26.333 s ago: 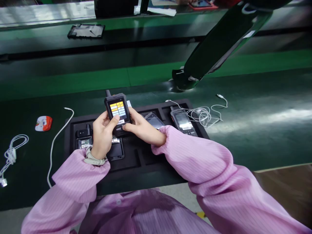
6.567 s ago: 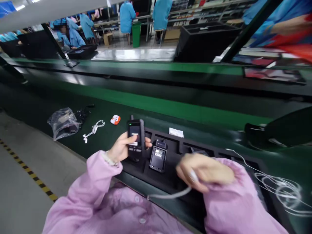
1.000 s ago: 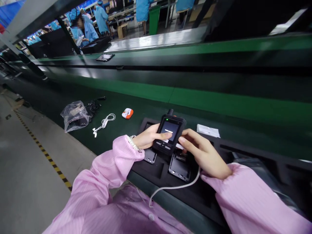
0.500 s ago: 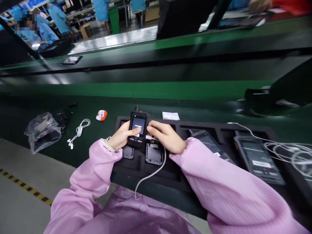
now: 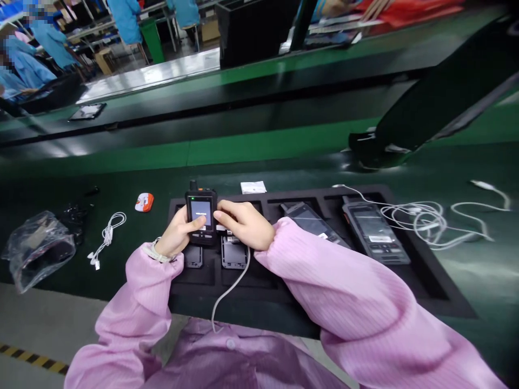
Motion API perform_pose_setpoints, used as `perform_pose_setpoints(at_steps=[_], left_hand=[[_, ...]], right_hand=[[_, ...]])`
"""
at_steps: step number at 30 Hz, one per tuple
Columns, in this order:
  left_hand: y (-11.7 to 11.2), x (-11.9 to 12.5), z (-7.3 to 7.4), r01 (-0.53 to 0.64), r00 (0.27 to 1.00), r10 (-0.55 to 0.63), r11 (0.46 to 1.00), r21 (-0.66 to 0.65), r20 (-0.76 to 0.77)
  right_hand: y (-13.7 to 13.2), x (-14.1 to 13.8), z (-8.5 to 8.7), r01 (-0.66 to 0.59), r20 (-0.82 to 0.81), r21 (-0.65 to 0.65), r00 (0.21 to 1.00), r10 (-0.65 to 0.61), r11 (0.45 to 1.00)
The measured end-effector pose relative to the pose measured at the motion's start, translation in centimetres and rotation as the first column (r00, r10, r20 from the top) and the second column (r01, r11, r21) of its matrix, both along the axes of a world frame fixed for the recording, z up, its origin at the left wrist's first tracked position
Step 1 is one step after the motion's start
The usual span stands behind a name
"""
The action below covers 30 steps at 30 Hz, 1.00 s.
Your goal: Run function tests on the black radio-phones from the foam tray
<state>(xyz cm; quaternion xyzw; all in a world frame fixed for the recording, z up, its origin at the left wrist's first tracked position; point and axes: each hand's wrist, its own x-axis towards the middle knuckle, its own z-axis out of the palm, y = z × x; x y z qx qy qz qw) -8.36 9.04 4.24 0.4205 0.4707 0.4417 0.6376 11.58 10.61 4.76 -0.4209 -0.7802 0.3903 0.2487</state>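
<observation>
My left hand grips a black handheld radio with a stubby antenna, its thumb lying on the lit screen. A green light shows at the radio's top left. My right hand is closed at the radio's right edge, its fingertips touching that side. Under the right palm are a white connector and metal plug ends; a white cable hangs from there toward my lap. What its lower fingers grip is partly hidden. Below, two black battery-like blocks lie in the black foam tray.
Two more handhelds, one tilted and one straighter, lie in the tray's right part. Coiled white cable is beyond them. Leftward are an orange-white item, a bundled white cable and a plastic bag. A dark post slants at right.
The camera view has shifted, so the bench and tray appear further left and more of the right side shows. Both hands keep their places at the radio.
</observation>
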Motion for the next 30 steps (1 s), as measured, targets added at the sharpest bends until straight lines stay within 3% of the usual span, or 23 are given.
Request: perform_pose_setpoints(at_steps=[3,9,14,16,19,23,26,30], left_hand=[[0.1,0.0,0.2,-0.035,0.999,0.034,0.999,-0.007,-0.036],[0.6,0.1,0.7,-0.155,0.981,0.153,0.988,-0.01,-0.12],[1.5,-0.6,0.9,-0.148,0.989,0.146,0.976,-0.158,-0.029],[1.9,-0.6,1.3,-0.216,0.974,0.225,0.955,-0.206,0.025],[2.3,-0.2,2.2,-0.348,0.927,0.373,0.89,-0.295,0.033],[2.9,-0.5,2.7,-0.301,0.926,0.36,0.883,-0.361,0.11],[3.5,-1.9,1.7,-0.222,0.926,0.309,0.911,-0.348,0.218],[4.4,-3.9,-0.3,-0.132,0.898,0.254,0.934,-0.332,0.359]], right_hand=[[0.0,-0.2,0.4,-0.003,0.15,0.105,0.989,-0.013,0.994],[0.4,-0.3,1.2,-0.024,0.239,0.176,0.971,-0.019,0.984],[1.1,-0.1,1.2,-0.035,0.239,0.221,0.971,-0.019,0.975],[1.2,-0.1,1.3,-0.01,0.217,0.23,0.975,-0.042,0.973],[1.1,0.0,1.8,0.071,0.132,0.273,0.985,-0.111,0.959],[0.9,1.3,3.1,0.243,0.083,0.309,0.956,-0.28,0.92],[0.3,3.9,3.3,0.383,0.126,0.303,0.892,-0.435,0.873],[-2.3,8.3,1.2,0.57,0.284,0.27,0.723,-0.63,0.776]])
